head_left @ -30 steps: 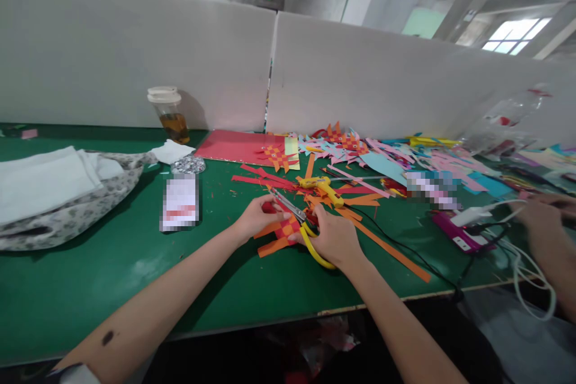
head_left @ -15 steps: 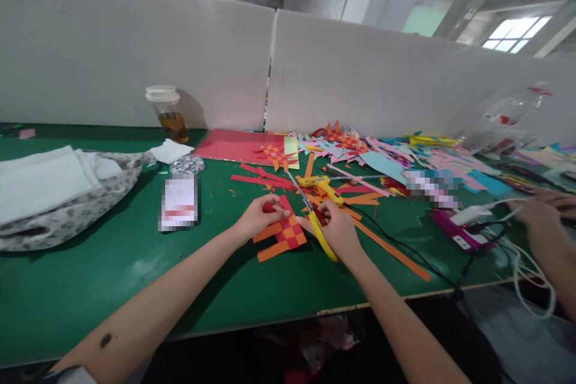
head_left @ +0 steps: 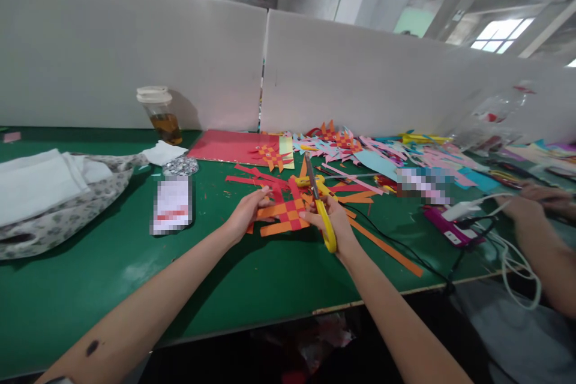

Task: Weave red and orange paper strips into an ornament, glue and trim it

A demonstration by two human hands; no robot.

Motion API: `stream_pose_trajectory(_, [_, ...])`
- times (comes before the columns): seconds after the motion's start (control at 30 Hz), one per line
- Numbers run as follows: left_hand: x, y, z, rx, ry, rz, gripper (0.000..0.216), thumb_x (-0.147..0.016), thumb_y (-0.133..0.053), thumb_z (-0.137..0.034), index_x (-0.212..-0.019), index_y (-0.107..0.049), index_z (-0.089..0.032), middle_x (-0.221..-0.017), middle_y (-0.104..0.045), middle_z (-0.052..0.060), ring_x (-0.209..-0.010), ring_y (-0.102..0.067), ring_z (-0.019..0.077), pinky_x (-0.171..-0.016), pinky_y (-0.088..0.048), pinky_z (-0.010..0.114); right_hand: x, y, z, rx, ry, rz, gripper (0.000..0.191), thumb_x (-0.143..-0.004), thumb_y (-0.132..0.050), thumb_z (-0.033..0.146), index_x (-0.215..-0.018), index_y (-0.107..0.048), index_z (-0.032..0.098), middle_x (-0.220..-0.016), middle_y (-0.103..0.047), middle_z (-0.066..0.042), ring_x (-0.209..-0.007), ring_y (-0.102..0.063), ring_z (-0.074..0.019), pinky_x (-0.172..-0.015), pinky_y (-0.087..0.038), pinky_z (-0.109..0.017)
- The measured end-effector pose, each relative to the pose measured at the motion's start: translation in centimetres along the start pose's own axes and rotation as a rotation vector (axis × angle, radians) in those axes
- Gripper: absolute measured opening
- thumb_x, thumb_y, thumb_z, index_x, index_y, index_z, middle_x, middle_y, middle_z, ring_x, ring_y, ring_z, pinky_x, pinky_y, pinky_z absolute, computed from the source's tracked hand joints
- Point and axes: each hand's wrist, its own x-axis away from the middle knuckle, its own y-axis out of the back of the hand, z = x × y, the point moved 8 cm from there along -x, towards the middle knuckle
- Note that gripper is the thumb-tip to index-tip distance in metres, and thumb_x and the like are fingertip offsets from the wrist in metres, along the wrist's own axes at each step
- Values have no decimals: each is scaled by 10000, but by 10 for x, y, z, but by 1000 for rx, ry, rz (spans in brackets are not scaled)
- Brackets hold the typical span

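Between my hands is a woven paper piece (head_left: pixel 293 211) in red and orange checks. Its loose orange strips point left and its red strips point away from me. My left hand (head_left: pixel 247 211) grips the piece by its left strips, with some fingertips hidden behind the paper. In my right hand (head_left: pixel 335 222) are yellow-handled scissors (head_left: pixel 330 234), blades pointing away from me; the thumb of this hand also pinches the weave's right edge. Just beyond lies a yellow glue gun (head_left: pixel 300 182), partly behind the scissors.
Red strips (head_left: pixel 252 180) and orange strips (head_left: pixel 391 249) lie around. A finished woven paper fish (head_left: pixel 270 155) rests on a red sheet (head_left: pixel 220 147). Further off are paper scraps (head_left: pixel 418 159), a drink cup (head_left: pixel 161 117) and a purple power strip (head_left: pixel 443 227). Another person's arm (head_left: pixel 535 234) is at right.
The woven piece has turned and opened out, its red strips now pointing away. My left hand has shifted left along it. The scissors have swung more upright in my right hand.
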Motion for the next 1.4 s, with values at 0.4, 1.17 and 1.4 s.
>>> stream_pose_trajectory(0.4, [9, -8, -5, -273, -48, 32, 315, -627, -711, -398, -820, -608, -172, -730, -681, 32, -616, -607, 103, -498, -409, 165, 2, 18, 13, -80, -3, -164, 485, -413, -769, 234, -736, -408, 211, -645, -520, 75, -461, -434, -56, -411, -325, -203])
stream_pose_trajectory(1.17, [47, -41, -48, -841, -782, 89, 152, -748, -615, -284, -866, -709, -307, -1012, -669, 40, -982, -570, 212, -917, -395, 375, 17, -11, 20, -149, -3, 47, 543, -463, -784, 409, -826, -424, 228, -792, -643, 3, -682, -647, -189, -576, -535, -320])
stream_pose_trajectory(1.4, [60, -62, -42, -876, -745, 251, 267, -860, -442, -261, -1003, -666, -276, -1089, -638, 52, -1074, -527, 208, -978, -325, 376, 14, -5, 15, -206, 38, -24, 565, -431, -781, 252, -820, -371, 241, -691, -612, 62, -637, -625, -161, -655, -506, -327])
